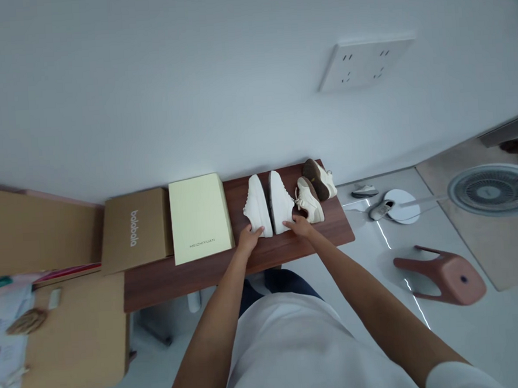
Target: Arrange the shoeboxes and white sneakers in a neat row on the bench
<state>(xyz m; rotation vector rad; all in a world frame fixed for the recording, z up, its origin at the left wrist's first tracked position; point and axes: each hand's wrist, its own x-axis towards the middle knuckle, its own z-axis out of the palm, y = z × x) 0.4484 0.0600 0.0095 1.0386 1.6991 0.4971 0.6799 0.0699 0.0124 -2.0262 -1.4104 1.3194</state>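
Observation:
Two white sneakers lie on their sides on the dark wooden table [172, 281], soles facing each other with a narrow gap between. My left hand [249, 239] grips the heel end of the left white sneaker [256, 203], thumb on its side. At the near end of the right white sneaker [280, 201], my right hand [301, 225] pinches the shoe with its thumb on top. Close by on the right rests a pair of cream shoes: one cream shoe [308, 201] in front, and another with a brown sole [314, 176] tipped on its side behind it.
Left of the sneakers stand a pale yellow shoebox [199, 218] and a brown box [133, 228]. Farther left is an open carton [83, 333] with mixed items. A pink stool [459, 278], a fan [493, 190] and loose shoes [365, 191] are on the floor at right.

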